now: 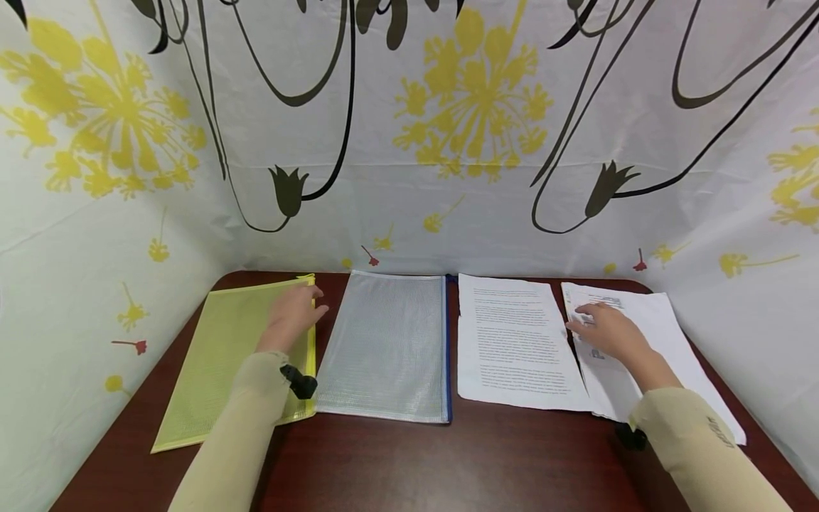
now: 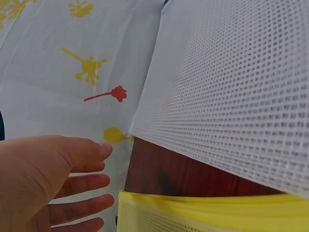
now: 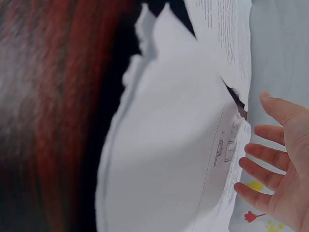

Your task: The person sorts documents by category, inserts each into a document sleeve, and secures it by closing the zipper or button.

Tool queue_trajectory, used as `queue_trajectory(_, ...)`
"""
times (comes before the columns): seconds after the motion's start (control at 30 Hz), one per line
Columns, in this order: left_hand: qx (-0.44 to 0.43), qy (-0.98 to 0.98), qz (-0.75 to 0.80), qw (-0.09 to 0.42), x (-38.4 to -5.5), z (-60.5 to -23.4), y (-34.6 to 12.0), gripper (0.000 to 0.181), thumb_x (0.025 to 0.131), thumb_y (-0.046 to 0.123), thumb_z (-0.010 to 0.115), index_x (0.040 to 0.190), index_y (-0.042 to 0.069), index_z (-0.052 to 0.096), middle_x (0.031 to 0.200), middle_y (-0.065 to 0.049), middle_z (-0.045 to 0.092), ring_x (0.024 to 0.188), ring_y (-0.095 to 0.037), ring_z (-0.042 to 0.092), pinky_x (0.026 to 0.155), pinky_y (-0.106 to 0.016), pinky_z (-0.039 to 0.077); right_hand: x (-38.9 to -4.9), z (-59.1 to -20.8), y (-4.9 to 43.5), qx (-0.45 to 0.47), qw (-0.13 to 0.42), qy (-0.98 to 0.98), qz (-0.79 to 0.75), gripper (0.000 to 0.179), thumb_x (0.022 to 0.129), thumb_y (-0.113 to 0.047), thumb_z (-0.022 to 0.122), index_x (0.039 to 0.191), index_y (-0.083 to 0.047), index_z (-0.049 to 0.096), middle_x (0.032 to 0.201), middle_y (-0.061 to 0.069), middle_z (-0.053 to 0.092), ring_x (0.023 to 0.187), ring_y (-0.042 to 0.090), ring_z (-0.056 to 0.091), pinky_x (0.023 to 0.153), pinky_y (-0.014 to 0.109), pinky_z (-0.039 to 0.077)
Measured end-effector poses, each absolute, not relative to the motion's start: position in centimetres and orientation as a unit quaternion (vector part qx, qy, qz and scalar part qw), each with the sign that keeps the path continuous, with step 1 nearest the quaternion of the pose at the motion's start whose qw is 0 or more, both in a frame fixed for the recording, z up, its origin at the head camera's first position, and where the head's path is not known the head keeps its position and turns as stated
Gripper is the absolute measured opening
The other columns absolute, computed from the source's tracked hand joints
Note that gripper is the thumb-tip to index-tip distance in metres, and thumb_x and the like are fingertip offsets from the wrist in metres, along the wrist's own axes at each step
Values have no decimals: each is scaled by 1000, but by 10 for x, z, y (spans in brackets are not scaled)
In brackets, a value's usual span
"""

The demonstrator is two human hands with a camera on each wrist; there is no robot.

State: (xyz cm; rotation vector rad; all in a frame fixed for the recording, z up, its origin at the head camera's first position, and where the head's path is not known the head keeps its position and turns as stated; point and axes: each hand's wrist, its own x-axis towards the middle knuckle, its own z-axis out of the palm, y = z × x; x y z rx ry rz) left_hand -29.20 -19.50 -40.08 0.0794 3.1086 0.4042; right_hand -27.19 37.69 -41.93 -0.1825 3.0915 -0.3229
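Note:
My left hand (image 1: 291, 313) is over the upper right part of a yellow mesh zip pouch (image 1: 237, 348), fingers loosely bent and holding nothing. In the left wrist view its fingers (image 2: 82, 208) are spread apart beside the pouch's yellow zip edge (image 2: 212, 203). Right of it lies a white mesh zip pouch (image 1: 390, 348) with a blue edge. My right hand (image 1: 611, 331) is over the right-hand stack of printed paper (image 1: 678, 355); the right wrist view shows its fingers (image 3: 265, 159) apart with nothing in them. Another printed sheet (image 1: 518, 341) lies between the white pouch and that stack.
Everything lies in a row on a dark red-brown wooden table (image 1: 448, 462). A white curtain (image 1: 384, 142) with yellow and dark flower prints stands close behind the table's far edge and along both sides. The papers' edges are uneven and curled.

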Motion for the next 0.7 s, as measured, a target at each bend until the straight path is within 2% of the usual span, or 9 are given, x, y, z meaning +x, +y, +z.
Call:
queue_trajectory(0.33, -4, 988, 151, 27, -289, -409, -207, 48, 97, 33, 63, 135, 5, 60, 137, -18, 61, 120, -37, 61, 91, -49, 57, -266, -423, 390, -57, 4, 993, -99, 61, 99, -43, 54, 132, 8, 55, 135, 37, 52, 126, 57, 44, 102, 70, 40)
queue_trajectory(0.7, -31, 974, 219, 57, -281, -418, -216, 55, 95, 35, 65, 131, -4, 57, 131, -24, 61, 120, -41, 59, 97, -52, 53, -259, -427, 408, -44, -8, 993, -106, 61, 100, -43, 55, 129, 10, 56, 133, 40, 51, 125, 59, 44, 101, 70, 39)
